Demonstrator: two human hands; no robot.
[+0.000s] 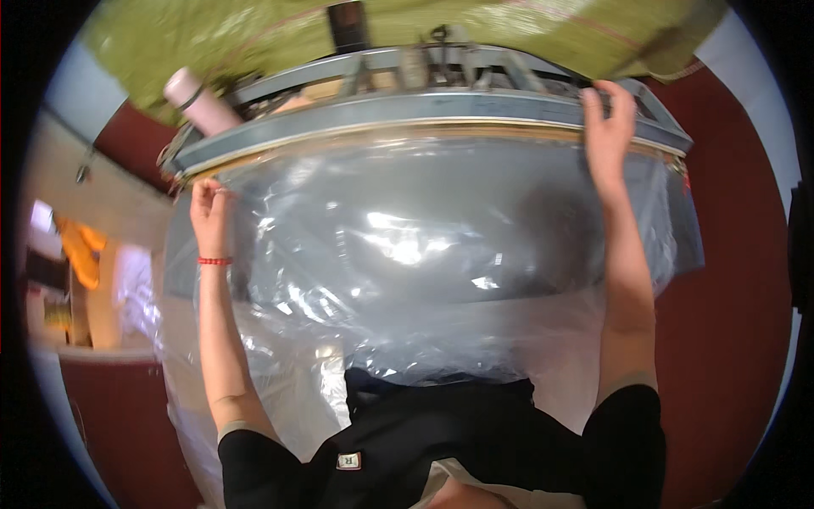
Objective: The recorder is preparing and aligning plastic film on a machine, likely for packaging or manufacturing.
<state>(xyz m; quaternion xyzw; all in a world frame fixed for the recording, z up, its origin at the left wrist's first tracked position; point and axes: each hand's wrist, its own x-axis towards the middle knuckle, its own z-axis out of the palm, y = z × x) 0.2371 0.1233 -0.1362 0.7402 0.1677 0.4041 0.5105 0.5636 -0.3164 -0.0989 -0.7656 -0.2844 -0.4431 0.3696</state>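
A sheet of clear plastic film [398,242] lies wrinkled and shiny over a grey flat surface [500,170] in front of me. My left hand [209,206], with a red beaded bracelet at the wrist, is closed at the film's far left corner, seemingly pinching its edge. My right hand [609,136] is over the right part of a long grey metal rail [407,110]. Its thumb and fingers stand apart in a curve, and I make out nothing held between them. Toward my body the film hangs down in loose folds.
Behind the rail, a metal trough [526,76] holds several tools, blurred. A pink bottle [203,103] leans at its left end. Yellow-green sheeting [254,38] covers the far side. Orange and white items [80,254] lie at the left. Dark red floor [729,339] shows at right.
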